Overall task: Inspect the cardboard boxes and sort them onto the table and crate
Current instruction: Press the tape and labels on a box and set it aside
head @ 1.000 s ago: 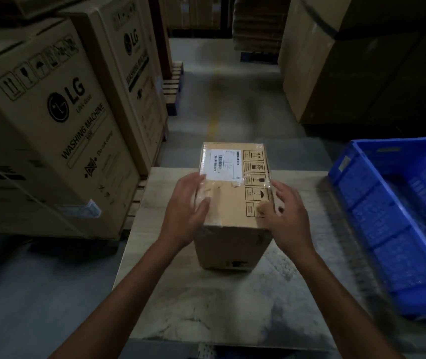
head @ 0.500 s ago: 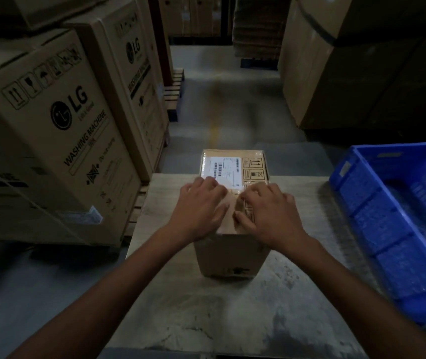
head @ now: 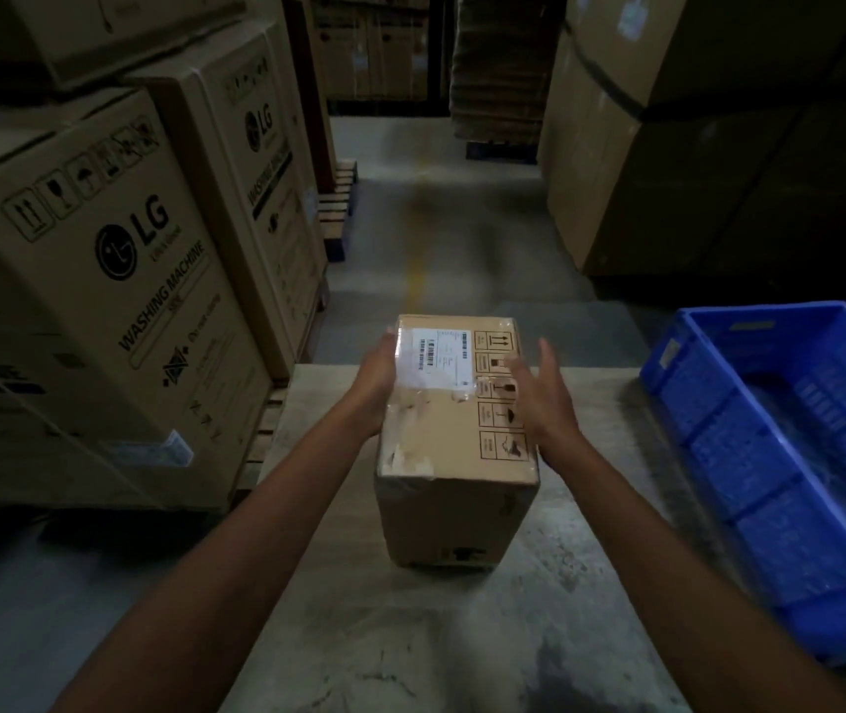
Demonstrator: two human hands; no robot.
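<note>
Lying flat, the left hand [head: 377, 384] touches the left wall of the cardboard box [head: 454, 440], upright at frame centre on the table [head: 462, 640]; the right hand [head: 546, 398] hovers, fingers spread, at its right edge. Stiff, taped, fragile-marked: likely best clasped by both side walls. The blue crate [head: 708, 424] sits right.

One wide-angle camera, worn on the person's head, looks forward and steeply down from close above the pale, scuffed tabletop [head: 462, 635], which fills the lower middle of the view. The lens takes in the blue plastic crate [head: 770, 506] at the right edge and the tall brown washing-machine cartons [head: 102, 301] at the left, bowed outward. The grey concrete aisle floor [head: 462, 239] recedes towards the top.
</note>
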